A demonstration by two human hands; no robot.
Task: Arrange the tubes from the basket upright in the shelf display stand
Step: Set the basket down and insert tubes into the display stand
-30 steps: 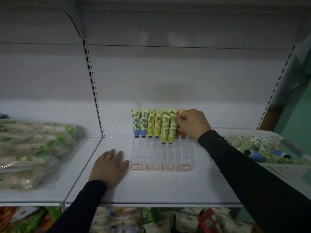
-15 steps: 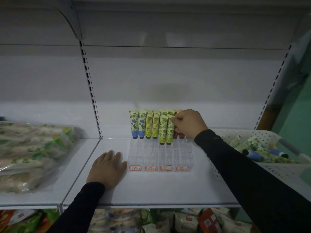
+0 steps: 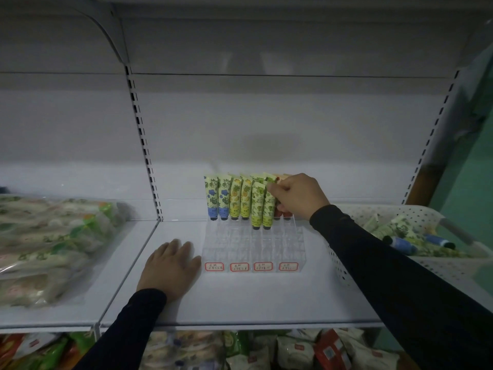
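Two hands: right hand (image 3: 298,197) pinches a green tube (image 3: 269,206) in the stand (image 3: 253,249) at 12 o'clock, where jostling could topple neighbouring tubes; left hand (image 3: 169,268) lies flat, fingers open, at 9 o'clock.

White shelf (image 3: 240,303), clear display stand (image 3: 253,249), basket (image 3: 400,217), left hand (image 3: 168,265)

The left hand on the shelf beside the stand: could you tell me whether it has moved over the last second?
No. The left hand lies flat on the shelf, fingertips just left of the display stand, as in both earlier pictures.
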